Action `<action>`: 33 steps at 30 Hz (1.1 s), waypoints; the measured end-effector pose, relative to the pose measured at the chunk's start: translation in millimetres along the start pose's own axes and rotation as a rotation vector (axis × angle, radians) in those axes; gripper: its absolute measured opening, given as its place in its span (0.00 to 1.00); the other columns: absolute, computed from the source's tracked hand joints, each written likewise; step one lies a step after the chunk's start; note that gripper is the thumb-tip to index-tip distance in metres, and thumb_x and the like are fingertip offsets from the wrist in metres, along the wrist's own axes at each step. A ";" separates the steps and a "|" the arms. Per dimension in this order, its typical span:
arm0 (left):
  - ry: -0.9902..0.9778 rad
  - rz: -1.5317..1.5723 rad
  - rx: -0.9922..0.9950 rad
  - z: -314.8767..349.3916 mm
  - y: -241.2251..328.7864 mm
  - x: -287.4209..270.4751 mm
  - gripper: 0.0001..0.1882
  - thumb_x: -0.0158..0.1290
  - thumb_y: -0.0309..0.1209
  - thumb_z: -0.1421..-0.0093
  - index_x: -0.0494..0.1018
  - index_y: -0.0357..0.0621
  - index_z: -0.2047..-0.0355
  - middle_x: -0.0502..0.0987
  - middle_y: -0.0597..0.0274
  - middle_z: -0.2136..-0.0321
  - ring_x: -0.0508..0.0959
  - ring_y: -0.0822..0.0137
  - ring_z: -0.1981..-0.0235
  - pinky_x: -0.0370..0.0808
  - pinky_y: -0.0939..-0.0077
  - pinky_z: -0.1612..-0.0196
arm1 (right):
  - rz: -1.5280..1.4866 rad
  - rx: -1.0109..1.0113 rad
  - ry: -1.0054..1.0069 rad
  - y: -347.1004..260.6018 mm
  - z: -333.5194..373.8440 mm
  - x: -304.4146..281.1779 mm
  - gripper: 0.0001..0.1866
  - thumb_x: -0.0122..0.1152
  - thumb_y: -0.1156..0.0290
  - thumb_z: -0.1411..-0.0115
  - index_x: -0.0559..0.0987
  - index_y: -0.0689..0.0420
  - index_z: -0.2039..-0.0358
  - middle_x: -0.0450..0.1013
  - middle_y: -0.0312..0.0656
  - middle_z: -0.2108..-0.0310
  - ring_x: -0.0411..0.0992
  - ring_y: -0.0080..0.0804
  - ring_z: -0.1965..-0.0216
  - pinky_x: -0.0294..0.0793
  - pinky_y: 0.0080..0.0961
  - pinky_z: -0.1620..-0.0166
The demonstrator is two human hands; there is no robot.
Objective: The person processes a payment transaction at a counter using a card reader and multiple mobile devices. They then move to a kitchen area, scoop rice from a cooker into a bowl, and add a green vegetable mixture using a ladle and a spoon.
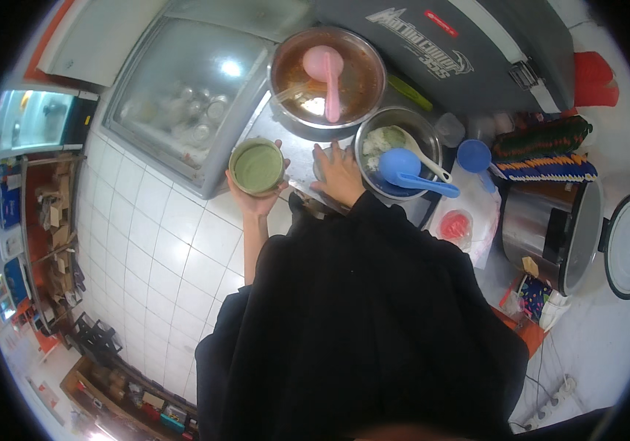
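Bowl cupped in left grip, apart from right grip.

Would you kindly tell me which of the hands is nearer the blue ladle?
Right: the right hand is just left of the blue ladle; the left hand is farther left, holding a green bowl.

Big white letters and numbers are showing on the dark grey box at the far right. A small red label is sitting above them.
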State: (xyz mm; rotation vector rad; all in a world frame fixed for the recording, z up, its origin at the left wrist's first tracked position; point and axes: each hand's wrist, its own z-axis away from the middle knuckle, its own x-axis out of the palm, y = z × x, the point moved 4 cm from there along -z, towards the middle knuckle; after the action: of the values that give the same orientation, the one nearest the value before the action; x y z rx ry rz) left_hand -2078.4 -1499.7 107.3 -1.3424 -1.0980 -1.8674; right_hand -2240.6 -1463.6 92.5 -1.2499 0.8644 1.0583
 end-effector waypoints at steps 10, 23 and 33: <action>-0.023 0.029 -0.049 34.5 31.5 -45.2 0.38 0.37 0.62 0.50 0.55 0.51 0.46 0.58 0.54 0.46 0.66 0.52 0.53 0.69 0.60 0.65 | -0.611 -0.396 0.230 -74.3 -3.2 -70.1 0.30 0.55 0.58 0.55 0.64 0.47 0.49 0.57 0.55 0.52 0.57 0.52 0.53 0.57 0.44 0.52; 0.098 -0.740 0.256 -4.3 0.4 -51.8 0.27 0.42 0.45 0.42 0.53 0.49 0.46 0.57 0.58 0.48 0.58 0.62 0.46 0.58 0.63 0.47 | -0.650 0.234 0.209 -84.0 -31.8 -26.5 0.24 0.55 0.54 0.55 0.68 0.43 0.55 0.60 0.50 0.59 0.60 0.51 0.57 0.64 0.37 0.58; 0.345 -1.306 0.275 26.2 8.9 -66.6 0.17 0.46 0.24 0.45 0.58 0.36 0.55 0.61 0.55 0.56 0.64 0.64 0.56 0.65 0.74 0.56 | -0.021 -0.003 0.510 -51.8 -26.9 -0.9 0.29 0.59 0.58 0.58 0.67 0.43 0.52 0.55 0.52 0.50 0.54 0.47 0.49 0.59 0.46 0.56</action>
State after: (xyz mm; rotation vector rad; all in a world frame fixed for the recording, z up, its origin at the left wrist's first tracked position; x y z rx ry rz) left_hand -2037.4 -1481.6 50.8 0.0259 -2.1795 -2.4455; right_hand -2190.5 -1490.4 105.5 -1.5584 1.2287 0.7292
